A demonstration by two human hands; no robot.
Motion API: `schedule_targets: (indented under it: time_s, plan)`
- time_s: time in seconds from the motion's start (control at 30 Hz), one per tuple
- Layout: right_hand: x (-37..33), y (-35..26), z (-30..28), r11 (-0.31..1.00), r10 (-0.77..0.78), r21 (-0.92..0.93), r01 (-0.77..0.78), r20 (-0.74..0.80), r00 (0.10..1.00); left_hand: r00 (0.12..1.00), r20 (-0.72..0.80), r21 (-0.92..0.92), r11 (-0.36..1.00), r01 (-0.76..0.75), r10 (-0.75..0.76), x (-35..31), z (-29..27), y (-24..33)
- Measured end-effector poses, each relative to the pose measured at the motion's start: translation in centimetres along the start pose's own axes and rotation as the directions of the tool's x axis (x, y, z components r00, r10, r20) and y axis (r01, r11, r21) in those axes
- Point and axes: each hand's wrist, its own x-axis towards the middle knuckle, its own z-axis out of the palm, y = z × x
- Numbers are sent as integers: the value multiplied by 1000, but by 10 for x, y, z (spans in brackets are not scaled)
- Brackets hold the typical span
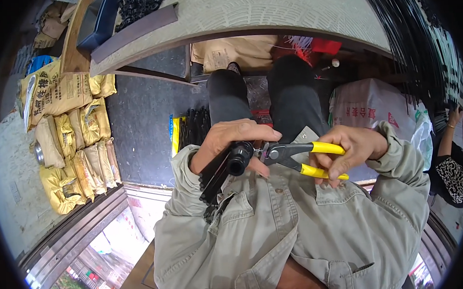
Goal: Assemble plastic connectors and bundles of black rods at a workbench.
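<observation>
My left hand (228,137) is wrapped round a black bundle of rods (216,176) with a round, hollow tube end (239,160) facing up; it resembles a folded umbrella frame. Yellow-handled pliers (281,153) lie level in front of my shirt, gripped by my right hand (348,149) at the handles, which stand apart. The jaws point left and reach between my left thumb and fingers, right beside the tube end. A small shiny bit shows at the jaw tips, but I cannot tell whether the jaws bite on it.
Ahead is a worktable (267,14) bearing small black parts (138,9) and long black rods (397,29). Filled sacks (77,151) are stacked at left. A white woven bag (364,105) stands at right, near another person's arm (448,130). Black rods (193,128) stand beside my legs.
</observation>
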Motion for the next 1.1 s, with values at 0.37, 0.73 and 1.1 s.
schedule_targets:
  time_s: [0.37,0.73,1.1]
  plan:
    - [-7,-27,40,-298,-604,-905,-304,-68,794,942,-188,13,959,285,-277,-2,12,-2]
    - [-7,-39,53,-436,-669,-777,-454,-57,741,953,-198,-93,972,216,-231,-2,15,-1]
    - [-6,-45,63,-393,-575,-816,-425,-143,805,977,-188,96,988,119,-100,-2,12,7]
